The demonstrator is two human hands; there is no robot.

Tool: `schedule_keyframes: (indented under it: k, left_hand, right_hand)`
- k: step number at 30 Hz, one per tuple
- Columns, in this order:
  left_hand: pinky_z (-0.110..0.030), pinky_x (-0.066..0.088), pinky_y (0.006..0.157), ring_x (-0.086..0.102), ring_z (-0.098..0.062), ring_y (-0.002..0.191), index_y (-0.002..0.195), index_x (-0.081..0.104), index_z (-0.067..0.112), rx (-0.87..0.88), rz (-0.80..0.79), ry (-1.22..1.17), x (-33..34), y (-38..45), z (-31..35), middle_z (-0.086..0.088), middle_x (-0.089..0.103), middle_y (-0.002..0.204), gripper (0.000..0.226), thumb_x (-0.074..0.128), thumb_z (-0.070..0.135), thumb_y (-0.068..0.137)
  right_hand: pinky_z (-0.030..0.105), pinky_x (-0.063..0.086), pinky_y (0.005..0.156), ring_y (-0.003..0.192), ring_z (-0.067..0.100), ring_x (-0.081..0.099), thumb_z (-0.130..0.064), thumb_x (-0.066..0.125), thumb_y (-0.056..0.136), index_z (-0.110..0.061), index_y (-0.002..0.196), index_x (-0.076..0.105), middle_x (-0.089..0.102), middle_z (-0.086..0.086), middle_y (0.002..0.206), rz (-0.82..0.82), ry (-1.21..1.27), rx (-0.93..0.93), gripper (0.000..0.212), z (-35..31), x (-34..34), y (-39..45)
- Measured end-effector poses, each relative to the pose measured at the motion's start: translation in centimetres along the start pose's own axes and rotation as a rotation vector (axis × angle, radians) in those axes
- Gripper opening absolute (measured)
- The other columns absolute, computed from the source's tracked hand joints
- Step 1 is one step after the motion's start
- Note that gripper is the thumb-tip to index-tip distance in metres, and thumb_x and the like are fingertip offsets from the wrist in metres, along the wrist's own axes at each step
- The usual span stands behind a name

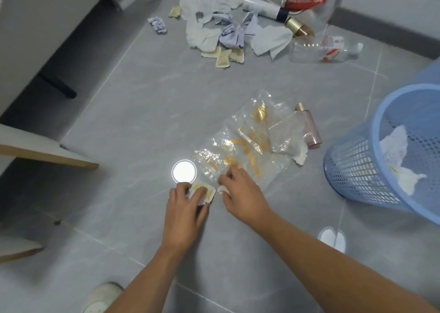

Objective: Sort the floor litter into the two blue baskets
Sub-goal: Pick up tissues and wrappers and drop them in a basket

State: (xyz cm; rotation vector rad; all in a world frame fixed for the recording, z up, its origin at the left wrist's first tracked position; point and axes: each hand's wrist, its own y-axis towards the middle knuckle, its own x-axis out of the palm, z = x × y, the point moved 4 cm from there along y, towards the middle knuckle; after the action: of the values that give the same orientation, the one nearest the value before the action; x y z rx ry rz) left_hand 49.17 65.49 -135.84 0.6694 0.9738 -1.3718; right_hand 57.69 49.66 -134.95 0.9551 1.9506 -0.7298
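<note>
Holding some yellow-stained sachets in my left hand on the floor. Right hand pinches a small white scrap beside the crumpled clear wrapper. Blue basket sits off right.

Two blue baskets, two hands.

A single head-worn wide-angle camera looks forward and steeply down at the floor, close above both outstretched forearms.
</note>
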Motion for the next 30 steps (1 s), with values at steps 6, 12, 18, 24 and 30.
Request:
schedule_keyframes:
  k: [6, 12, 18, 24, 30]
  left_hand:
    - [-0.042, 0.052, 0.079, 0.043, -0.023, 0.107, 0.107, 0.062, 0.025, 0.026, 0.075, -0.147, -1.2, 3.5, 1.4, 0.002, 0.038, 0.118, 0.021, 0.072, 0.019, 0.090]
    - [-0.034, 0.045, 0.089, 0.043, -0.023, 0.110, 0.105, 0.067, 0.020, 0.117, 0.183, -0.247, -6.4, 9.0, 7.2, 0.001, 0.038, 0.120, 0.016, 0.071, 0.018, 0.091]
    - [-0.037, 0.053, 0.091, 0.049, -0.022, 0.111, 0.109, 0.065, 0.021, 0.395, 0.166, -0.368, -11.2, 14.6, 19.1, 0.005, 0.035, 0.121, 0.020, 0.072, 0.016, 0.091]
    - [-0.037, 0.055, 0.086, 0.051, -0.021, 0.108, 0.107, 0.065, 0.023, 0.678, 0.082, -0.446, -12.6, 16.3, 32.1, 0.000, 0.040, 0.118, 0.017, 0.070, 0.021, 0.091]
    - [-0.044, 0.052, 0.081, 0.054, -0.021, 0.102, 0.118, 0.063, 0.027, 0.854, -0.131, -0.339, -6.9, 14.6, 40.5, 0.002, 0.049, 0.110, 0.038, 0.070, 0.050, 0.088]
  right_hand:
    - [0.043, 0.051, 0.070, 0.090, 0.025, 0.053, -0.012, 0.061, 0.083, -0.014, 0.098, 0.058, 0.046, 0.003, 0.100, 0.108, 0.089, -0.014, 0.015, 0.8, -2.2, 1.5]
    - [0.043, 0.051, 0.069, 0.088, 0.025, 0.056, -0.010, 0.061, 0.080, -0.013, 0.100, 0.062, 0.050, 0.003, 0.101, 0.327, 0.171, 0.093, 0.021, 1.7, -9.0, 3.5]
    - [0.034, 0.048, 0.074, 0.091, 0.020, 0.057, -0.009, 0.066, 0.077, -0.014, 0.099, 0.065, 0.053, 0.001, 0.101, 0.590, 0.125, 0.238, 0.022, 2.9, -21.8, 2.1]
    - [0.040, 0.050, 0.072, 0.084, 0.021, 0.058, -0.013, 0.067, 0.080, -0.016, 0.098, 0.063, 0.052, 0.000, 0.100, 0.780, 0.005, 0.441, 0.019, 8.4, -32.2, -5.1]
    - [0.042, 0.052, 0.078, 0.088, 0.027, 0.062, -0.008, 0.074, 0.074, -0.014, 0.098, 0.068, 0.058, 0.002, 0.099, 0.761, -0.073, 0.685, 0.026, 14.5, -33.7, -13.8]
